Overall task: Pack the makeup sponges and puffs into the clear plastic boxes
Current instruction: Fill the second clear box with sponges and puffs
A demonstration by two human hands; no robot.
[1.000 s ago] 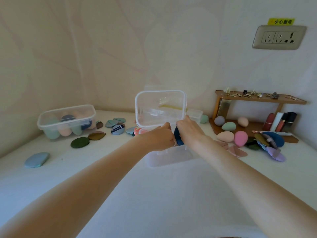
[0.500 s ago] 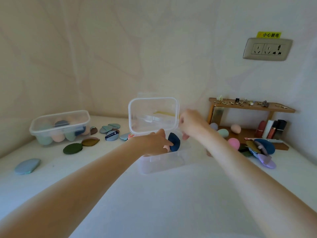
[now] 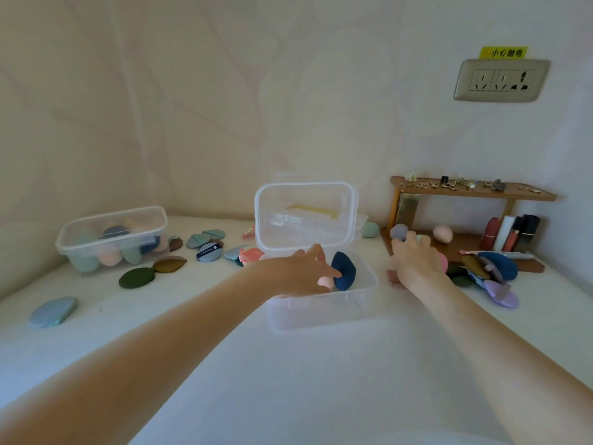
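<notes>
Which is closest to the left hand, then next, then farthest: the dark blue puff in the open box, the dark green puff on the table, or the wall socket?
From the left hand:
1. Dark blue puff, in the open box, at the fingertips.
2. Dark green puff, on the table to the left.
3. Wall socket, high on the wall, upper right.

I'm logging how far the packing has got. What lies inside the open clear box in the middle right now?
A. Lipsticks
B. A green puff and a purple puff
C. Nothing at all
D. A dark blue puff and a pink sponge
D: in the open clear box, a dark blue puff stands beside a pink sponge, right at the left hand.
</notes>
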